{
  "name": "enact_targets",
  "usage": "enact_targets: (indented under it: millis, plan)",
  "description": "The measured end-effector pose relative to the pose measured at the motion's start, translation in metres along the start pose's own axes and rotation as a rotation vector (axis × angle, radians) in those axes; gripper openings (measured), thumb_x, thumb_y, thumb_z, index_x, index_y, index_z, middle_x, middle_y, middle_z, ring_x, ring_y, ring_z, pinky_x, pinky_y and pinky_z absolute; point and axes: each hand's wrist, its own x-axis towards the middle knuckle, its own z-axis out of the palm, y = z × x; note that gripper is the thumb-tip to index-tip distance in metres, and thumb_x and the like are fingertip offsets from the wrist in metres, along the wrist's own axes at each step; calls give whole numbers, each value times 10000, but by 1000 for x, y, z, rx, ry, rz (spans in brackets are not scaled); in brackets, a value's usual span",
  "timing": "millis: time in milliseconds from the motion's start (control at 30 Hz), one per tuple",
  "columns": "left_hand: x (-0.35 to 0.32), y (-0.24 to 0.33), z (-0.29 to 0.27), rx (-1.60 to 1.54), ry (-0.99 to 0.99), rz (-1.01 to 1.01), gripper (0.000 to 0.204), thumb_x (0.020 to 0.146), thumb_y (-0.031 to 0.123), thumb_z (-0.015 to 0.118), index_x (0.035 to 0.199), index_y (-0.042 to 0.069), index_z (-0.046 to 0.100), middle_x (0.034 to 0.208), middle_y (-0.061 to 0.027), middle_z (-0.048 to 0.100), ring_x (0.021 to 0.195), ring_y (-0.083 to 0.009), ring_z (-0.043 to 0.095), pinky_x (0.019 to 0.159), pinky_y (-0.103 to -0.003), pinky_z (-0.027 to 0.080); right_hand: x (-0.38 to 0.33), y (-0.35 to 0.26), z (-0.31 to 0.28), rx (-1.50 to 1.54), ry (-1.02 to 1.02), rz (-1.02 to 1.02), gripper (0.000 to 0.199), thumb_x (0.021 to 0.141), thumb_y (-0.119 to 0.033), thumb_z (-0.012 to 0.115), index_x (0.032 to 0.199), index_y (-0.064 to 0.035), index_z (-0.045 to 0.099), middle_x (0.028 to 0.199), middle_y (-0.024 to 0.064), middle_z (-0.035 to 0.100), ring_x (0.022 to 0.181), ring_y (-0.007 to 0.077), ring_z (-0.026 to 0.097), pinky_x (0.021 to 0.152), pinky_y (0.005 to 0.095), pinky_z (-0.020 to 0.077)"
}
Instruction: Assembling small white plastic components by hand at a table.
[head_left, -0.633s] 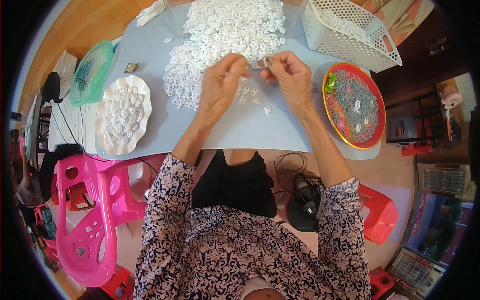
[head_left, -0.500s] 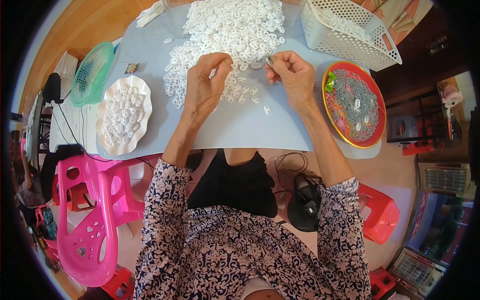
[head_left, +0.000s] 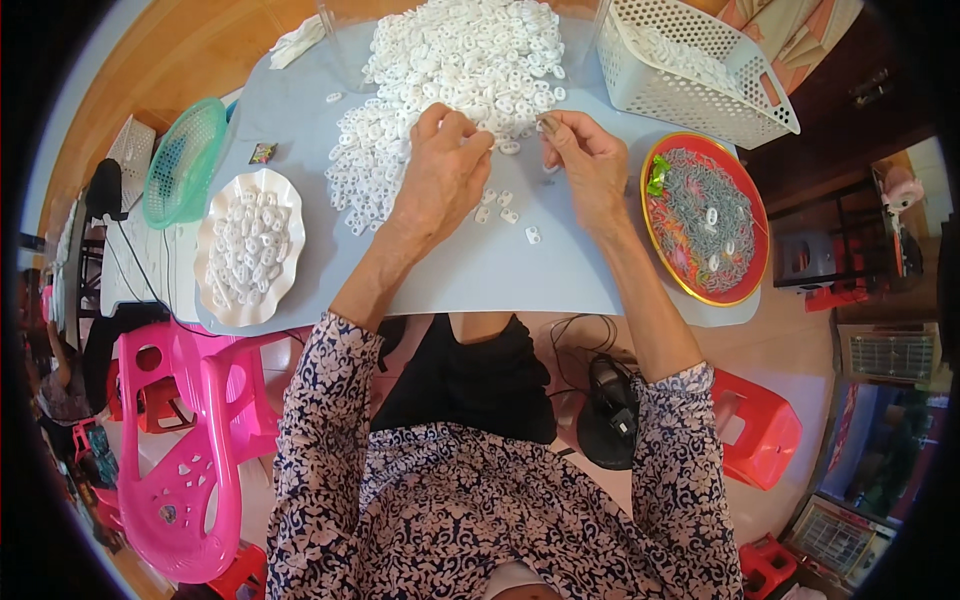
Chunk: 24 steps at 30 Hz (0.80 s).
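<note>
While the white bowl [head_left: 248, 247] of finished pieces sits off to the left, the left hand [head_left: 447, 170] has now swung away from its partner and is dipping into the near edge of the heap [head_left: 450, 75], fingers curled down on it — whether it has one, I cannot tell. That looks like reaching for a fresh piece. To the right, the right hand [head_left: 588, 165] stays put, pinching something small, and further right lies the red tray [head_left: 756, 228].

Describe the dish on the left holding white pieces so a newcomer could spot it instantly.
Start from the grey table mat and go to its left edge. There sits the white scalloped dish filled with small white plastic rings, below the green mesh basket. Its wavy rim sets it apart.
</note>
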Motion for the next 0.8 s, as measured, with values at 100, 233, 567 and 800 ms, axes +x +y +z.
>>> enact_targets:
  millis: [100, 233, 567, 800]
  plan:
    - [16, 5, 8, 64, -86, -8, 182, 708, 14, 651, 887, 45, 642, 948, -105, 522, 971, -297, 476, 863, -408, 396, 0, -4, 1, -15, 28, 11, 178, 883, -151, 632, 953, 11, 652, 775, 12, 597, 608, 64, 499, 570, 213, 418]
    - [19, 7, 22, 96, -116, 26, 179, 710, 21, 649, 887, 47, 641, 1007, -120, 503, 1010, -317, 449, 877, -427, 388, 0, -2, -3, -22, 57, 5, 179, 887, -151, 626, 953, 14, 650, 762, 16, 594, 606, 62, 498, 561, 211, 418]
    - [16, 23, 11, -351, -64, -274, 169, 827, 53, 591, 982, 8, 640, 872, -87, 579, 864, -210, 525, 780, -314, 429, -4, -10, -3, 1, -11, 62, 183, 929, -165, 554, 976, 2, 612, 834, 18, 623, 611, 49, 498, 549, 198, 426]
    - [19, 24, 7, -1001, -126, -615, 197, 905, 110, 534, 1019, -15, 635, 785, -24, 613, 728, -90, 543, 670, -233, 432, -2, -10, 3, 85, -60, 46, 198, 954, -193, 510, 991, -14, 588, 890, 28, 630, 666, 61, 538, 594, 205, 457]
